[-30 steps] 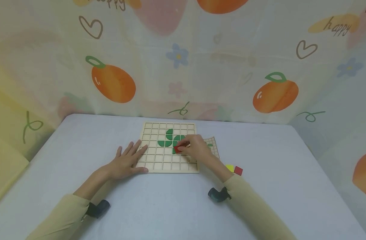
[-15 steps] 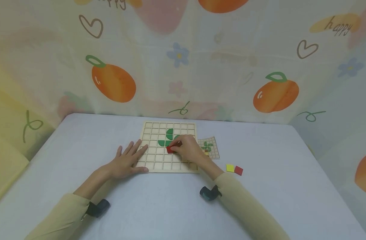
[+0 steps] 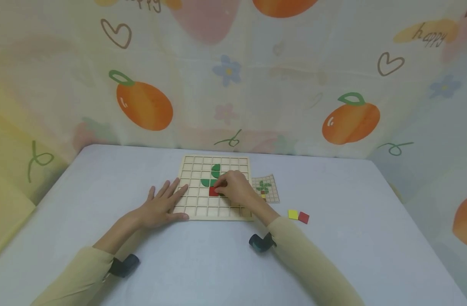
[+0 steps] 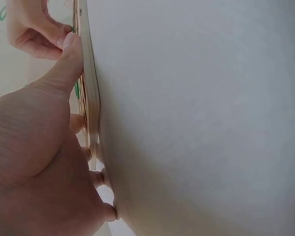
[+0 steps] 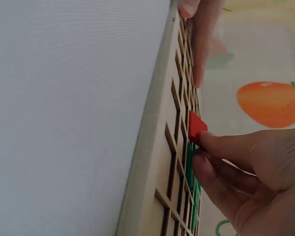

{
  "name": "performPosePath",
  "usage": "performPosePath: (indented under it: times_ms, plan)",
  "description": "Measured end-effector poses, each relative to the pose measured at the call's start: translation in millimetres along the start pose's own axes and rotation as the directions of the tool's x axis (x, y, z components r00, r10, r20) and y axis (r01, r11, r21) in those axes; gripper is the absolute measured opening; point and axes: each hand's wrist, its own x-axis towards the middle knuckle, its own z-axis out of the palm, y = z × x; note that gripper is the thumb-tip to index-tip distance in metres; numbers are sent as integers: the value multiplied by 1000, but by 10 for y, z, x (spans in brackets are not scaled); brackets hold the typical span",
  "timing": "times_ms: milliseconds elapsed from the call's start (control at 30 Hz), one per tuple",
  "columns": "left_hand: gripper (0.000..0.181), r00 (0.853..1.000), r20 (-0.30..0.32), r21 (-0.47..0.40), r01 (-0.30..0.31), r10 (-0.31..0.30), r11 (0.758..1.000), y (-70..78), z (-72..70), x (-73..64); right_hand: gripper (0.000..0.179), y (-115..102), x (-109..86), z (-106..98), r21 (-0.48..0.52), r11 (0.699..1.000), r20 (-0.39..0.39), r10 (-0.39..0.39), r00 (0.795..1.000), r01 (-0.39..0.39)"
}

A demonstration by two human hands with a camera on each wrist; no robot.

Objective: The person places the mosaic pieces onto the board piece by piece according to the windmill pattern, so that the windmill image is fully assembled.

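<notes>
A wooden grid board (image 3: 195, 205) lies on the table with several green quarter-round tiles (image 3: 205, 182) set in its squares. My right hand (image 3: 237, 187) pinches a red square tile (image 3: 213, 191) between thumb and fingers, just below the green tiles. In the right wrist view the red tile (image 5: 197, 127) tilts at the grid surface; whether it sits fully in a square I cannot tell. Fingers spread, my left hand (image 3: 158, 208) rests on the board's left edge. Its thumb (image 4: 71, 56) lies along the front rim. The right hand hides some green tiles.
Right of the board lies a small pattern card (image 3: 269, 191) printed with a gridded picture. Nearer the front, a yellow square tile (image 3: 292, 214) and another red square tile (image 3: 303, 217) lie side by side on the white tabletop (image 3: 203, 263). A fruit-print cloth (image 3: 275, 85) hangs behind.
My right hand has moved left across the board with the red tile, from over the lower green tile to the square left of it. The left hand has stayed in place.
</notes>
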Motion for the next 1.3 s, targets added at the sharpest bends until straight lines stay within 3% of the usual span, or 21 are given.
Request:
performPosePath:
  times_ms: [400, 600, 833, 1300]
  plan:
    - [91, 1000, -22, -17, -23, 22, 1000, -27, 31, 4, 8, 3, 43, 10, -11, 1000, 30, 0, 1000, 1]
    - [92, 1000, -13, -19, 0, 0, 1000, -9, 26, -20, 9, 14, 52, -3, -14, 1000, 38, -7, 999, 8]
    - [94, 1000, -9, -5, 3, -3, 1000, -9, 12, 3, 12, 55, 32, -209, -11, 1000, -53, 0, 999, 0]
    - [92, 1000, 1, -31, 2, -2, 1000, 53, -27, -19, 17, 120, -190, -577, -38, 998, -75, 40, 996, -43]
